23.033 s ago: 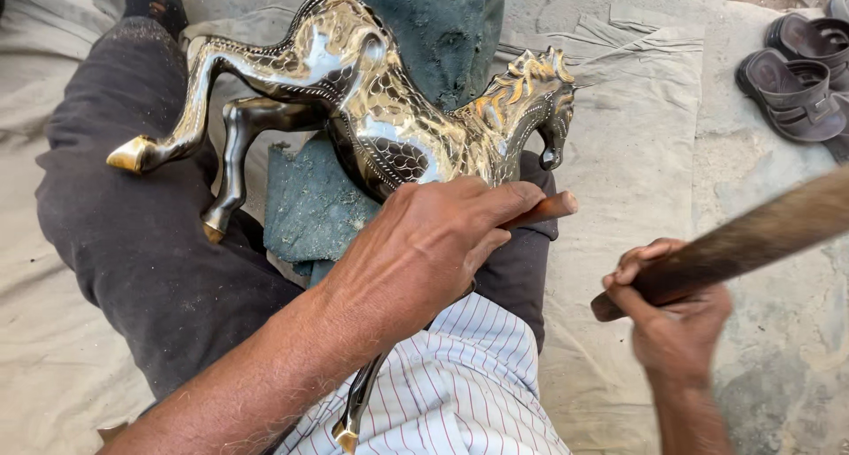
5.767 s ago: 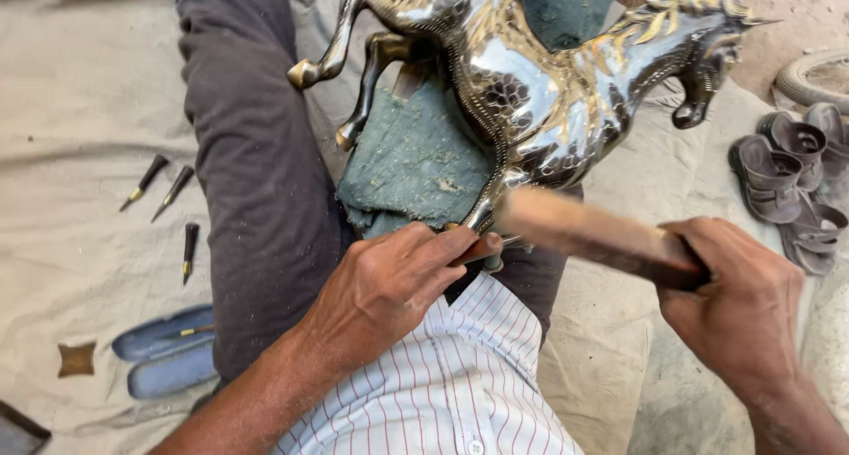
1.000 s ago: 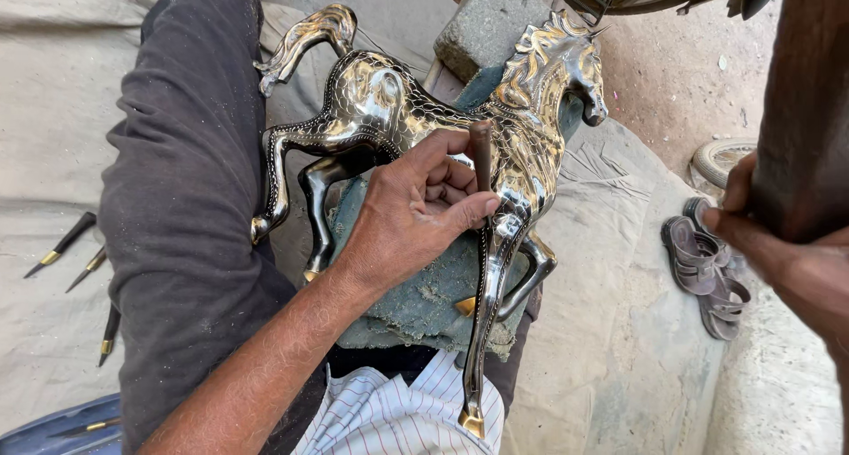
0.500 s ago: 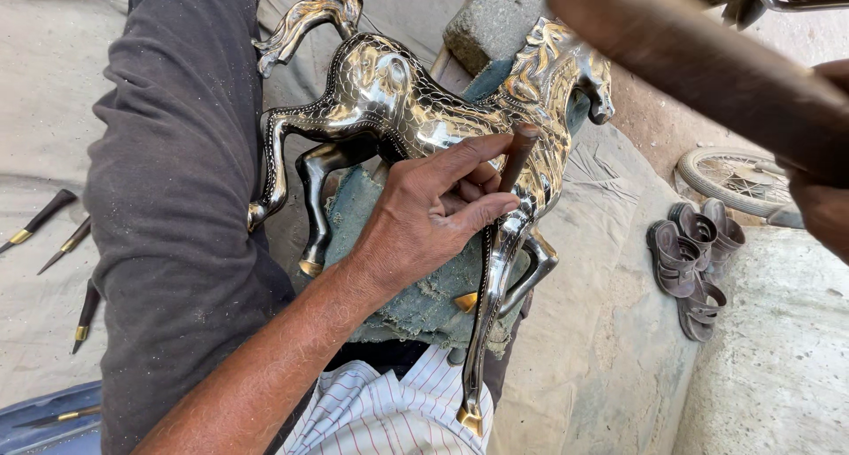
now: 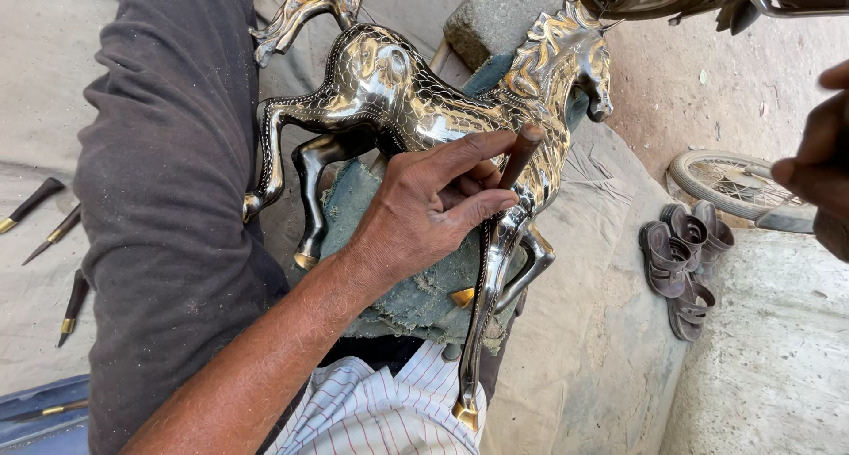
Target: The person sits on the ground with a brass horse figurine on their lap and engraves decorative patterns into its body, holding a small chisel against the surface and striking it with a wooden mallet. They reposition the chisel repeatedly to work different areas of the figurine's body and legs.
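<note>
— What has the left hand [image 5: 433, 209] got?

— Fingers pinched around a dark punch [image 5: 518, 153], its tip hidden against the metal horse [image 5: 398, 101], which lies across the lap on a green cloth [image 5: 416, 287].

— And the right hand [image 5: 818, 168]?

— Right of the horse, cut off at the edge; its grip can't be told. Sandals [image 5: 683, 260] lie beyond.

The right hand [image 5: 818, 168] is cut off by the frame's edge, its grasp out of sight.
</note>
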